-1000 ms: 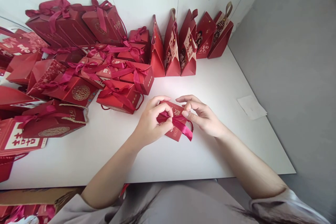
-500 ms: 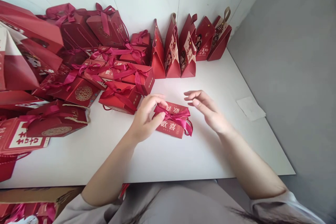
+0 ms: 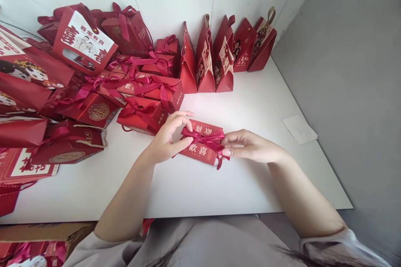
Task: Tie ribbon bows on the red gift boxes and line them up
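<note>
A red gift box (image 3: 200,159) with pale Chinese characters lies on the white table in front of me, a magenta ribbon (image 3: 208,138) tied in a bow across its top. My left hand (image 3: 172,135) pinches the ribbon's left loop between thumb and index finger. At the box's right end, my right hand (image 3: 247,146) has its thumb and fingers closed on a ribbon tail. A twisted red cord (image 3: 219,162) hangs from that end, just below my right fingertips.
Many red boxes with bows (image 3: 142,112) crowd the left side. Several upright triangular bags (image 3: 206,66) line the wall. A white paper (image 3: 300,129) lies near the right edge. A cardboard carton (image 3: 46,231) holding more boxes stands below the table's front left.
My right hand has come down and left onto the ribbon tail. At the far left, the large bags have shifted, and a red box with a white printed front now shows at the back.
</note>
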`<state>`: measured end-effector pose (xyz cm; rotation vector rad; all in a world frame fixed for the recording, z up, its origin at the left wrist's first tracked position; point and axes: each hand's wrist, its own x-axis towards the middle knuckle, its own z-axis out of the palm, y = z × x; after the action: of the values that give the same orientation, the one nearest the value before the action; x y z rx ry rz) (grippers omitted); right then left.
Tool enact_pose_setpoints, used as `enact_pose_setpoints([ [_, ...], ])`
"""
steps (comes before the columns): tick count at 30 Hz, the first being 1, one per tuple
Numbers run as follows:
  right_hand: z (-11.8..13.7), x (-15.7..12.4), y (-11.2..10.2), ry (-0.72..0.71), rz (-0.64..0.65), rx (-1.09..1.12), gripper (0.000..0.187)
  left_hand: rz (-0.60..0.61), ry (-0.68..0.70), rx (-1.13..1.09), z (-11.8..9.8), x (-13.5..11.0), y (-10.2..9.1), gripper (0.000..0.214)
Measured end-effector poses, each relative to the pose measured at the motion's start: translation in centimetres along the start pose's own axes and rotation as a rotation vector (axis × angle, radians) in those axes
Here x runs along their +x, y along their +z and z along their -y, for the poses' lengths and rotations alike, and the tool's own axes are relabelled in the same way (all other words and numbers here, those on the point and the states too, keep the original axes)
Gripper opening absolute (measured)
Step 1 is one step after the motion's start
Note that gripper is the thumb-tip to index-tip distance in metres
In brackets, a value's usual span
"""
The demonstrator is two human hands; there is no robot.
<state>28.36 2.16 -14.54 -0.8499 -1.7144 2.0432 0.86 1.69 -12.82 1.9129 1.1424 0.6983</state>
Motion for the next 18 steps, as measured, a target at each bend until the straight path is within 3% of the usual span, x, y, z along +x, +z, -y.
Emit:
enact_pose_setpoints([
  [9,-0.5,0.3,-0.4,-0.071,-0.04,0.017,0.025,0.016,-0.007,-0.102,0.9,0.2,-0.1,0.017],
  [18,-0.7,0.3,-0.4,-0.114,-0.184,-0.001,0.029,0.073,0.091,-0.197,1.6,0.3,0.1,0.013],
])
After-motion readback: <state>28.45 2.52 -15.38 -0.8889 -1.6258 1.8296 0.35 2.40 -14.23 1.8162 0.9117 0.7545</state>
